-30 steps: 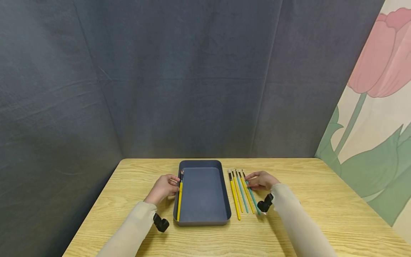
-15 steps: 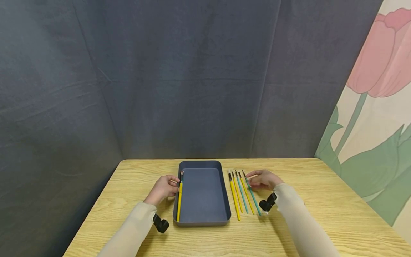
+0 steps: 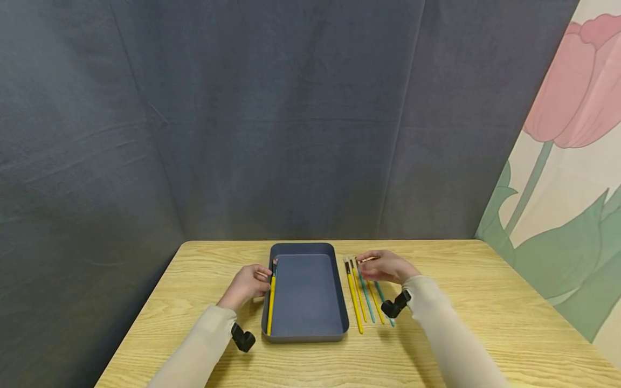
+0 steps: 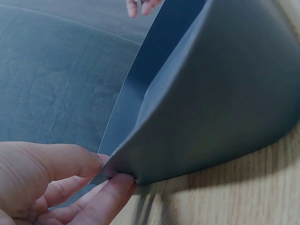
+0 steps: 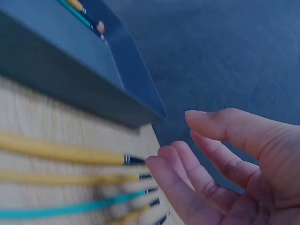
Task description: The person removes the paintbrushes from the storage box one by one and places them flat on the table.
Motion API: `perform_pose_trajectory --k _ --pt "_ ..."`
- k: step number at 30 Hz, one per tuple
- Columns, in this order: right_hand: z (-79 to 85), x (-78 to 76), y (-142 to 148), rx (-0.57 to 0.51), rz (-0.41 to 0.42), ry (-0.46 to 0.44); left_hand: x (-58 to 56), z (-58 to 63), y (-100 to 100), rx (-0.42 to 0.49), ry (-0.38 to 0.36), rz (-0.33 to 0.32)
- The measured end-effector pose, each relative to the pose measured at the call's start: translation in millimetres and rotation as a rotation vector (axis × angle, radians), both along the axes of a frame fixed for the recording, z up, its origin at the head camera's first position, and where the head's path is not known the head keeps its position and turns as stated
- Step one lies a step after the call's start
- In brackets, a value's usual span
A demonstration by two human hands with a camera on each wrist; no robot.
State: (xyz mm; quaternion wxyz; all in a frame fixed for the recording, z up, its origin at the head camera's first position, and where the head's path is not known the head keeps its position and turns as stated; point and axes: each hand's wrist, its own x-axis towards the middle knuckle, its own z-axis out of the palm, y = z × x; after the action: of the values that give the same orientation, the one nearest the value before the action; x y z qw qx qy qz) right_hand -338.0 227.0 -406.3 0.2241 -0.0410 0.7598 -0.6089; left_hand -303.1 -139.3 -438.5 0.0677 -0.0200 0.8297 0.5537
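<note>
My left hand (image 3: 249,284) pinches the left wall of a dark grey-blue tray (image 4: 211,98) between thumb and fingers. Along that side inside the tray lies a yellow paintbrush (image 3: 271,302), and the right wrist view also shows a teal paintbrush (image 5: 77,14) against it. Right of the tray several paintbrushes lie side by side on the table, among them a thick yellow one (image 3: 354,299) and a teal one (image 3: 367,296). Over their bristle ends hovers my right hand (image 3: 385,267), thumb and fingers apart with nothing between them, partly covering the brushes on the right.
The light wood table (image 3: 466,302) extends to both sides of the tray. A dark grey curtain (image 3: 291,134) hangs behind its far edge, and a panel with a painted pink tulip (image 3: 565,86) stands at the right.
My right hand has moved left from the rightmost teal brush toward the middle brushes, and that teal brush stays on the table. My left hand and the tray have stayed put.
</note>
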Motion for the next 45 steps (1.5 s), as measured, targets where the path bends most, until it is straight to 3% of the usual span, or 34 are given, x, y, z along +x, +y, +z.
perform_pose_trajectory --k 16,25,45 --pt "24.2 7.3 -66 -0.131 0.124 0.025 -2.6 2.7 1 0.005 0.009 -0.002" --pt "34.8 12.0 -106 -0.129 0.173 0.029 -2.5 3.2 1 -0.003 0.000 0.001" --pt "10.8 4.3 -178 -0.063 0.149 -0.006 -0.5 2.5 -1 0.011 -0.003 -0.011"
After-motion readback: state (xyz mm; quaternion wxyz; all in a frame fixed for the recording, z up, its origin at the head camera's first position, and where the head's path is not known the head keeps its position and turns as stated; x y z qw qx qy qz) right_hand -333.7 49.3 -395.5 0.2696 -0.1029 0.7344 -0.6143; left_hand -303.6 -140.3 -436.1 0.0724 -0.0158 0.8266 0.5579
